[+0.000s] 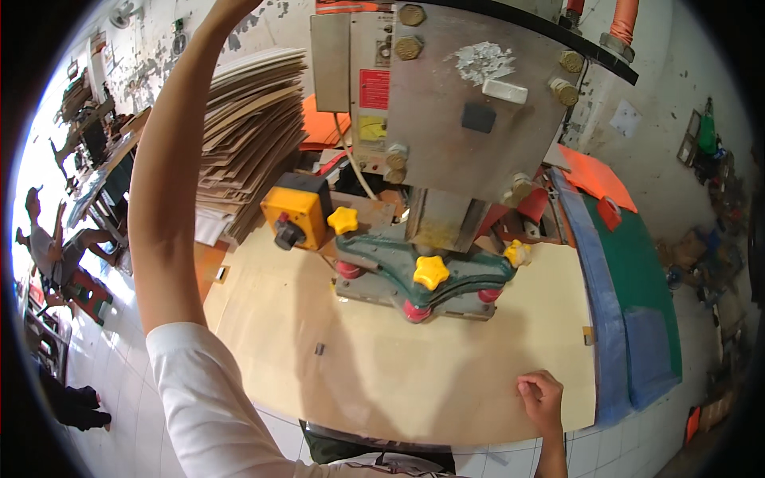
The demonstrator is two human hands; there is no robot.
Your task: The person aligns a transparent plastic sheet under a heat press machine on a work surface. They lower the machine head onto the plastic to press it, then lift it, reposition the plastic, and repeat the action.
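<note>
My left arm reaches far up past the stack of cardboard. Only part of my left hand [237,6] shows at the top edge; its fingers lie outside the picture. Down at the front right, my right hand [543,398] rests at the pale board tabletop [414,358], fingers curled loosely, with nothing seen in them. In front of me stands a large grey metal press machine [478,151]. Below its head is a dark green clamping frame [382,259] with yellow star knobs [431,272] and red round feet [416,310], set on a grey metal plate [366,293].
Left of the machine are a yellow switch box [295,213] with a black knob and a tall stack of cardboard sheets [251,119]. Blue sheet material [602,319] and a green sheet [649,279] lie along the right side. A person [52,247] sits far left.
</note>
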